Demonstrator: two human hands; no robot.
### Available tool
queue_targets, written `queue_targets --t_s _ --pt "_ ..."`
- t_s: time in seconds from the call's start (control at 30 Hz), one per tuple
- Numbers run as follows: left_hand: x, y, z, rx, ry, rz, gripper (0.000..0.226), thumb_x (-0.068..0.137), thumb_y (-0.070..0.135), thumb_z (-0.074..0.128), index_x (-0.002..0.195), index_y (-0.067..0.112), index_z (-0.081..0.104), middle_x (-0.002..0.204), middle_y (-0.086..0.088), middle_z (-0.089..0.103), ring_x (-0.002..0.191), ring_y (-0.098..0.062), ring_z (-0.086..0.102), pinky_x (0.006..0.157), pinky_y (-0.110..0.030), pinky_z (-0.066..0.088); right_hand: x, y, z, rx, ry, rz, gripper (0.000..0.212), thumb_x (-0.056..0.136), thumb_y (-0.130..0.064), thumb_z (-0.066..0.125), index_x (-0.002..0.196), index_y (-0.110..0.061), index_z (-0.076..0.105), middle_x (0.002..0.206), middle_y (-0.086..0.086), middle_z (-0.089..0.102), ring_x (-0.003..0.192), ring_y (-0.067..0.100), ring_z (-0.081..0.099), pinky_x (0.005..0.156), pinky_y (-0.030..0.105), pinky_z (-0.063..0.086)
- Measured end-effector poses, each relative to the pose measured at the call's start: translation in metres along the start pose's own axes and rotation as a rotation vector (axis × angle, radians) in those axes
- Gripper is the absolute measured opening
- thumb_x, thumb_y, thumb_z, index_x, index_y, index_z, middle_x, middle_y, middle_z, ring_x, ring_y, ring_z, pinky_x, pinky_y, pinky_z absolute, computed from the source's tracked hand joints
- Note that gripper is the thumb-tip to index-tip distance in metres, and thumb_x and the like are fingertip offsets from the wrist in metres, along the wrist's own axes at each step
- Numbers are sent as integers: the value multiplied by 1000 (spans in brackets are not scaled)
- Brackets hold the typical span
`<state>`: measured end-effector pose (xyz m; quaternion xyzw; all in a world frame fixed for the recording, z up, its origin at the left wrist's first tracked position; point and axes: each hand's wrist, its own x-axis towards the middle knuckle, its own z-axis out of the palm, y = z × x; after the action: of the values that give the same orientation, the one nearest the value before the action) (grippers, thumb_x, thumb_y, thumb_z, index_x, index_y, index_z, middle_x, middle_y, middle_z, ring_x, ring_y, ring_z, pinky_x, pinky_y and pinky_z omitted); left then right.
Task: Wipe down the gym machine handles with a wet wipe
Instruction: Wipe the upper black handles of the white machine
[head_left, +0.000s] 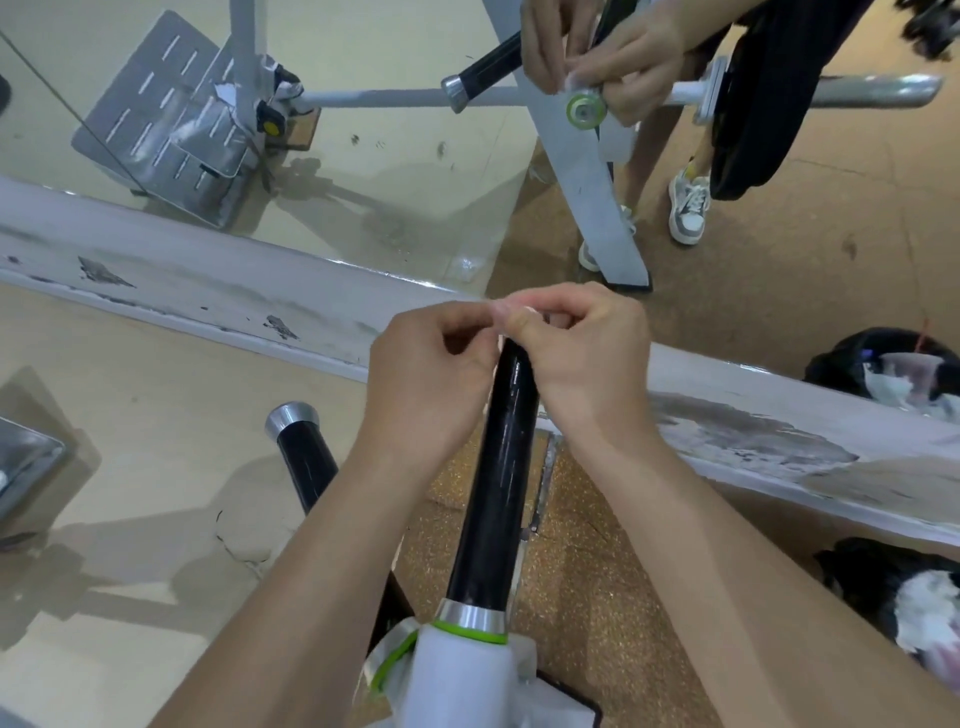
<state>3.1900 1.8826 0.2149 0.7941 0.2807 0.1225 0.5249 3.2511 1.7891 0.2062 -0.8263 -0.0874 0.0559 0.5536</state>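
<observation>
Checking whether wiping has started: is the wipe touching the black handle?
Cannot tell. Head view: left hand and right hand pinch the wipe at the far end of the black handle, hiding any contact.

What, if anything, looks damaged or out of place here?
The white painted ledge under the mirror has chipped, flaking paint with dark patches, and the tan floor left of the black machine handle is cracked. Nothing looks spilled.

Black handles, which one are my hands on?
The long centre handle above the green-ringed collar: left hand and right hand pinch a pale wipe at its tip. The shorter handle left of it, silver-capped, is untouched.
</observation>
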Motion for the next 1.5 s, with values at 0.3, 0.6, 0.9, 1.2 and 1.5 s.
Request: queue_targets --t_s 0.3,0.6,0.9,1.2,1.5 --pt "8 12 4 73 30 48 6 78 37 75 77 32 76 69 13 72 70 2 67 71 -25 55 -11 4 -25 311 -128 203 29 86 0 66 109 -18 64 85 4 60 74 10 62 65 22 54" --pt "18 -5 -5 -441 -139 -325 11 81 13 74 86 5 68 81 -16 74 70 -27 73 65 -30 60 -22 2 -29 181 -146 199 28 87 -6 63 93 -31 72 95 -7 68 93 12 66 85 40 56" --pt "17 -12 -8 -513 -188 -427 13 85 4 68 75 5 59 79 -18 68 70 -28 69 66 -32 60 -30 3 -25 117 -131 169 38 86 -5 64 107 -37 69 112 -11 63 98 4 64 91 35 53" --pt "3 -16 -9 -148 -180 -263 20 84 9 68 67 11 57 71 -12 71 72 -30 71 76 -49 58 -43 -1 -27 34 -185 128 43 91 -10 59 118 -43 59 119 -20 53 100 -9 56 90 22 49" --pt "7 -20 6 -239 -227 -347 23 95 23 59 76 8 58 74 -16 69 60 -21 65 67 -39 60 -50 -2 -27 72 -182 192 42 91 -7 56 116 -40 61 117 -17 58 98 -5 60 78 16 46"
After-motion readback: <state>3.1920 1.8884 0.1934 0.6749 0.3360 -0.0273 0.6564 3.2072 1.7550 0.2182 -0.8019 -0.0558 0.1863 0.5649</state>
